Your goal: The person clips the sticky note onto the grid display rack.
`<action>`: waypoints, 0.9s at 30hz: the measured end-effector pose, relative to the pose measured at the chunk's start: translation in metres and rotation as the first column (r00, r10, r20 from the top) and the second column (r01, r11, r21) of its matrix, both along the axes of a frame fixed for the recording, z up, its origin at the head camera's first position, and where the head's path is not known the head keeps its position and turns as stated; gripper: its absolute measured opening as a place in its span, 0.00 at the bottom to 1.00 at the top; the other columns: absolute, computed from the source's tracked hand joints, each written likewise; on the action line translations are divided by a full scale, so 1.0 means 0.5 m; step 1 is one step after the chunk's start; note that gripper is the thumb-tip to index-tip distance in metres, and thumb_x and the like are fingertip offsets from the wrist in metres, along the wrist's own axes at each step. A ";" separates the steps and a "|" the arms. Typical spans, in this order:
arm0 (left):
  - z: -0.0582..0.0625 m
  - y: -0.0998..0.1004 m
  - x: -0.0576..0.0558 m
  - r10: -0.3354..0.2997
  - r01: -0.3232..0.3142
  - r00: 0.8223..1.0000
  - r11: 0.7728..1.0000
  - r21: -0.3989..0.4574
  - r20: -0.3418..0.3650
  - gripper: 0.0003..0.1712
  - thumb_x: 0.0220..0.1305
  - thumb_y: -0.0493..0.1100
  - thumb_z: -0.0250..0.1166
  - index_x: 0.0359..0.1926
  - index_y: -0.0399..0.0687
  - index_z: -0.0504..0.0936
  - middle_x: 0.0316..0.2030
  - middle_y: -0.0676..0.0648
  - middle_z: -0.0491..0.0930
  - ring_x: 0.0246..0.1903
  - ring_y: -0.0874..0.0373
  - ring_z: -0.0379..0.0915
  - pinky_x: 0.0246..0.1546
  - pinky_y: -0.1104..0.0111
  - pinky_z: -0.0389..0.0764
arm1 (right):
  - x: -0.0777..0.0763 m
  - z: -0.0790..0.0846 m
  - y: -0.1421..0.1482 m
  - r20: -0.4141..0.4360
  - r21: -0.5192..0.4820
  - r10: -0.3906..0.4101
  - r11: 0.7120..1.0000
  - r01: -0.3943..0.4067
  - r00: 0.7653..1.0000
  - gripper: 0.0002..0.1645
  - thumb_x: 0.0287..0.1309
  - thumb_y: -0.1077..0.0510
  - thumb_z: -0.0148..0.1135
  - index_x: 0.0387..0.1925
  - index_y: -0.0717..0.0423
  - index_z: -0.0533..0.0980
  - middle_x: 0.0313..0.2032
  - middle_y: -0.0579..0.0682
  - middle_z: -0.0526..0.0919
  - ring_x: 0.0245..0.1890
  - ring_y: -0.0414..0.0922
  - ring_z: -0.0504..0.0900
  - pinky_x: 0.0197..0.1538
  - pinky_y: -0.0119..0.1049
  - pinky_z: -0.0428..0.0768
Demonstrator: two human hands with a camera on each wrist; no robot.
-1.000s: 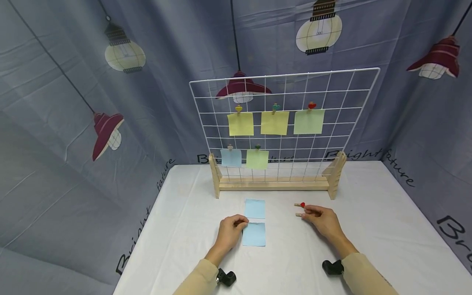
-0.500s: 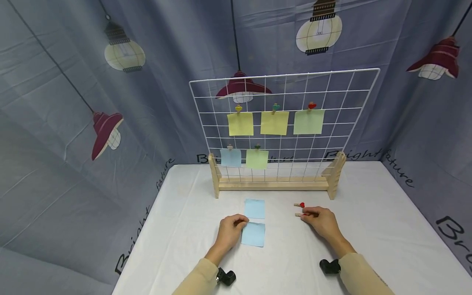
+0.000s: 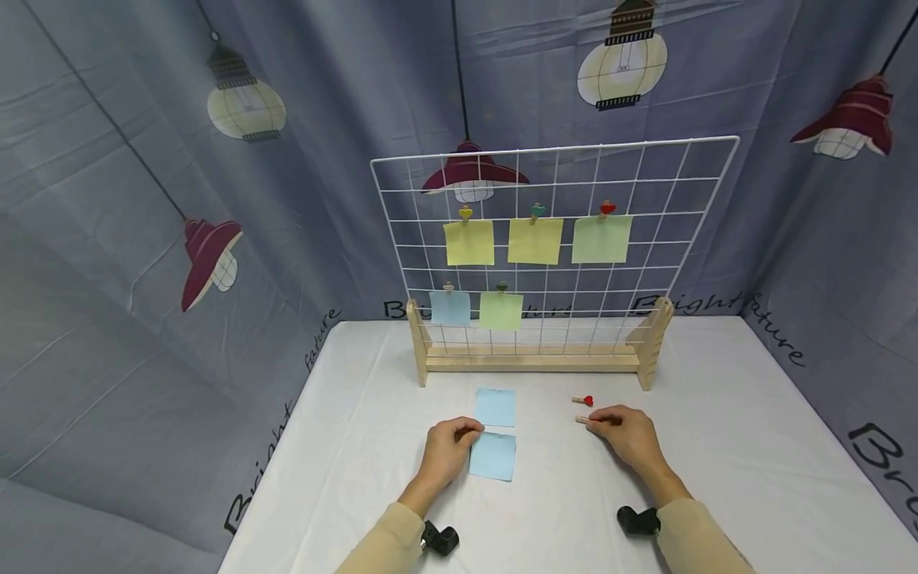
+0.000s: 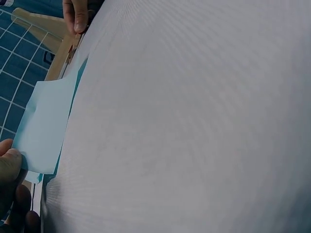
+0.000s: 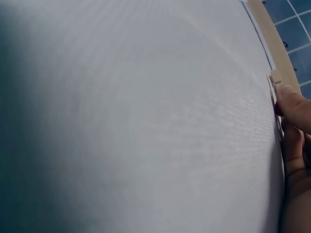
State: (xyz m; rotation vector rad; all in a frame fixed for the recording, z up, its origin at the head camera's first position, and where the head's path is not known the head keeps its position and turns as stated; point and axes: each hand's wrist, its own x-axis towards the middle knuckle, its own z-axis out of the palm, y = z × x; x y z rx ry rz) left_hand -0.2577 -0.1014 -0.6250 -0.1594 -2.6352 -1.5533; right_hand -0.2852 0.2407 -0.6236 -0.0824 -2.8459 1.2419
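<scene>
My left hand pinches the upper left corner of the nearer blue sticky note; in the left wrist view the thumb lies over the edge of this note, which is tilted up off the cloth. A second blue sticky note lies flat just beyond it. On the right, my right hand pinches a small wooden clothespin, whose end sticks out past the thumb and fingers in the right wrist view; the rest is hidden. Just behind lies another clothespin with a red heart.
A white wire grid on a wooden stand rises at the table's back. Yellow, green and blue notes hang on it in two rows from small clothespins. Patterned grey-blue curtain surrounds the white-covered table.
My right hand has shifted slightly toward me and to the left, away from the red-heart clothespin and onto the nearer one. The nearer note has tilted slightly; my left hand stays in place.
</scene>
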 end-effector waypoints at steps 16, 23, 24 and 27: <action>0.013 0.003 -0.002 0.022 -0.022 1.000 1.000 0.013 -0.002 0.03 0.66 0.37 0.71 0.38 0.50 0.91 0.31 0.56 0.88 0.30 0.69 0.78 0.34 0.75 0.79 | 0.002 -0.002 0.009 0.044 -0.106 -0.029 0.994 0.033 0.999 0.13 0.63 0.49 0.73 0.44 0.51 0.88 0.50 0.54 0.88 0.50 0.48 0.81 0.47 0.33 0.76; 0.018 0.006 -0.005 0.030 -0.030 1.000 0.999 0.019 0.004 0.03 0.66 0.39 0.71 0.36 0.52 0.91 0.29 0.56 0.87 0.29 0.69 0.77 0.32 0.75 0.78 | 0.004 0.000 0.012 0.058 -0.160 -0.052 0.985 0.061 0.997 0.15 0.63 0.48 0.73 0.46 0.52 0.88 0.48 0.52 0.89 0.46 0.44 0.79 0.44 0.27 0.75; 0.019 0.006 -0.006 0.031 -0.031 0.999 0.999 0.021 0.007 0.04 0.66 0.39 0.71 0.35 0.53 0.90 0.29 0.57 0.87 0.30 0.69 0.78 0.32 0.75 0.78 | 0.004 0.001 0.012 0.058 -0.164 -0.054 0.984 0.063 0.997 0.15 0.63 0.48 0.73 0.46 0.52 0.88 0.47 0.52 0.89 0.46 0.44 0.79 0.44 0.27 0.75; 0.023 0.007 -0.008 0.031 -0.031 0.999 0.999 0.024 0.007 0.05 0.66 0.39 0.71 0.35 0.55 0.90 0.30 0.57 0.87 0.30 0.69 0.78 0.33 0.75 0.77 | 0.004 0.005 0.012 0.058 -0.175 -0.058 0.982 0.068 0.997 0.15 0.63 0.49 0.73 0.46 0.53 0.88 0.47 0.52 0.89 0.45 0.44 0.79 0.43 0.27 0.75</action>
